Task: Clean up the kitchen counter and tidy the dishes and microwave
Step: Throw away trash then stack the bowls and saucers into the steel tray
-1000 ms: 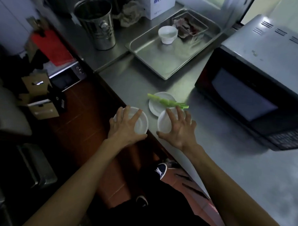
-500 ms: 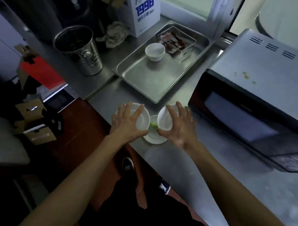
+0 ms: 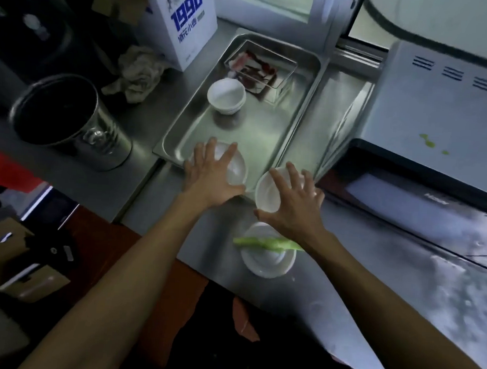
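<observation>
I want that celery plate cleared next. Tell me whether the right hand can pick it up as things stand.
Probably not yet. The right hand is clasped around a white bowl, so it has no free grip. The plate with the celery stalk lies just under the wrist, nothing blocking it; setting the bowl down first should free the hand.

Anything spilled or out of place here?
Yes: green bits spattered on the microwave top, and a green vegetable strip lying across the small white dish on the counter, overhanging both rims.
</observation>
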{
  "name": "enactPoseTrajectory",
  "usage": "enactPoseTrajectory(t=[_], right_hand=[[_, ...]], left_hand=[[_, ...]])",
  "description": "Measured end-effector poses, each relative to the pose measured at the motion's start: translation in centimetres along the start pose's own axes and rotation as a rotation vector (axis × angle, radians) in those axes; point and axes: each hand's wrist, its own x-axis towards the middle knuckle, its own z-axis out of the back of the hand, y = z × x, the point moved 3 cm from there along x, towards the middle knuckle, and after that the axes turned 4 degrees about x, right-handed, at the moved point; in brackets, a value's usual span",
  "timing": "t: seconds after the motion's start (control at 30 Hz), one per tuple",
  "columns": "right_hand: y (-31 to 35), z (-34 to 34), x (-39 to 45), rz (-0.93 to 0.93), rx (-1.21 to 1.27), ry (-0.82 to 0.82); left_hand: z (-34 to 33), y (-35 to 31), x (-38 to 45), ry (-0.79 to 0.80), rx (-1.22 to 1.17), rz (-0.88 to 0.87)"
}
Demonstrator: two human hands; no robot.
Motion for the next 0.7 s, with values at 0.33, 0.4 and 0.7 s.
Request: enactPoseTrajectory(t=[0.33,0.4,0.7], right_hand=[[1.7,-0.4,5.3,-0.253,-0.049,-0.073],[1.8,-0.7,5.7,-0.286,-0.037,-0.076],[2.8,-1.8,6.6,-0.341,-0.042,-0.068]], left_hand=[[-1.3,1.9,9.6,0.162,-0.021,-0.191],[-1.9,1.8,10.7,0.183,-0.014,-0.223],[-5.4,1.8,13.4,0.323,0.043,-0.280]])
